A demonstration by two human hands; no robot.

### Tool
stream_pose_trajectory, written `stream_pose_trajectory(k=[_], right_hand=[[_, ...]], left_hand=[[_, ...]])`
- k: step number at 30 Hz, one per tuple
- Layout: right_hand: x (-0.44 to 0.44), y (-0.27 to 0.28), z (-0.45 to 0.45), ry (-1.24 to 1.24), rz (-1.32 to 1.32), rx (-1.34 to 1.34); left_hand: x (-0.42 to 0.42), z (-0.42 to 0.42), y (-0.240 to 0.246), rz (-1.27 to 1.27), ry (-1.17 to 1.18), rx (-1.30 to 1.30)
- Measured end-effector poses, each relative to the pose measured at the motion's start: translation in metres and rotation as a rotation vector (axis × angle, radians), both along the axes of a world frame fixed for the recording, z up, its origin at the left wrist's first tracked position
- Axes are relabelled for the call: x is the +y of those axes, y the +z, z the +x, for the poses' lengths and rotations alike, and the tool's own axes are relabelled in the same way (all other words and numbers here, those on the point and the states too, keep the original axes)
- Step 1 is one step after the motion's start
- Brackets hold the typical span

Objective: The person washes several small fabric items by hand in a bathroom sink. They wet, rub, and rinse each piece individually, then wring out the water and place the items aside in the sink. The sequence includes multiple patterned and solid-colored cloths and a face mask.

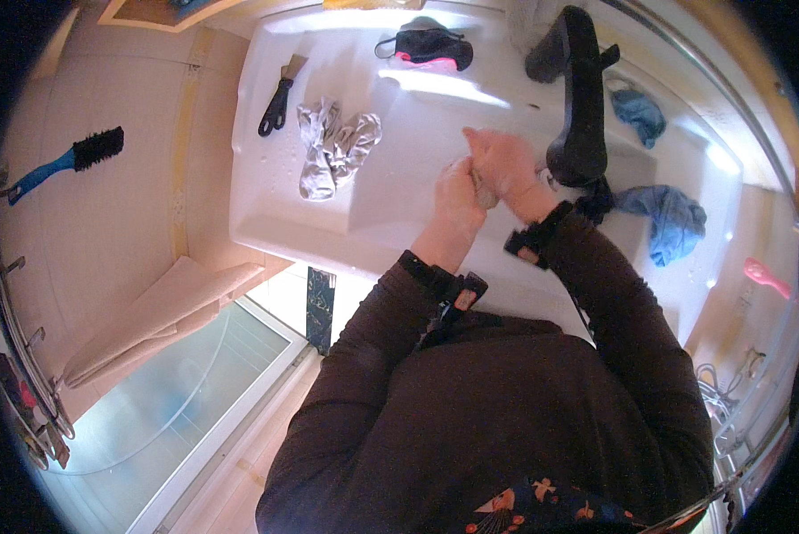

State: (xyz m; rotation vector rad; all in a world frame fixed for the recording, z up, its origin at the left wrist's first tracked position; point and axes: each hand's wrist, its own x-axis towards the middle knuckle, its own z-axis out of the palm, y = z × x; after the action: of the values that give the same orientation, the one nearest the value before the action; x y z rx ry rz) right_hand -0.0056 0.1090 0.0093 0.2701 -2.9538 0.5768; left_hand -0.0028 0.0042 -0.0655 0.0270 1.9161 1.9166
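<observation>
Over the white sink (399,230), my left hand (463,193) and my right hand (504,163) are pressed together around a small pale thing (485,193), mostly hidden between them; what it is I cannot tell. Just right of my hands hangs the head of a black faucet (583,100). To their left lies a crumpled pair of light grey socks (332,147). Blue cloth (673,220) sits bunched on the right side, with a smaller blue cloth piece (639,117) behind the faucet. A black and pink cloth item (434,47) with a loop rests at the back.
A black-handled scraper (279,100) lies on the sink's left ledge. A blue-handled brush (72,160) hangs at the left wall, above a draped beige towel (152,320). On the right are a pink-handled item (766,276) and a curved metal rail (713,73).
</observation>
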Motion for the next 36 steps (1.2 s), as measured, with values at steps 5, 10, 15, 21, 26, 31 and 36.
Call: stream_pose_trajectory(k=[5,10,15,21,26,31,36], right_hand=[[0.001,-0.017,0.009,0.015,-0.067,-0.315],[0.036,-0.05,0.001,-0.528,-1.406,-0.853],[0.051,-0.043,-0.008,-0.284,-1.686,-0.759],[0.051,-0.021,-0.009,-0.264,-1.486,-0.639],[0.052,-0.013,-0.008,-0.262,-1.557,-0.53],[0.052,-0.011,-0.009,-0.535,-1.457,-0.589],[0.044,-0.015,-0.007,-0.676,-1.325,-0.666]], left_hand=[[0.003,-0.017,0.012,0.606,0.369,-0.656],[-0.004,-0.021,0.051,0.795,0.287,-0.677],[-0.029,-0.018,0.062,0.796,0.132,-0.673],[-0.053,-0.026,0.047,0.813,0.087,-0.601],[-0.059,-0.029,0.048,0.796,0.061,-0.455],[-0.057,-0.029,0.06,0.833,0.161,-0.469],[-0.048,-0.03,0.068,1.106,0.341,-0.608]])
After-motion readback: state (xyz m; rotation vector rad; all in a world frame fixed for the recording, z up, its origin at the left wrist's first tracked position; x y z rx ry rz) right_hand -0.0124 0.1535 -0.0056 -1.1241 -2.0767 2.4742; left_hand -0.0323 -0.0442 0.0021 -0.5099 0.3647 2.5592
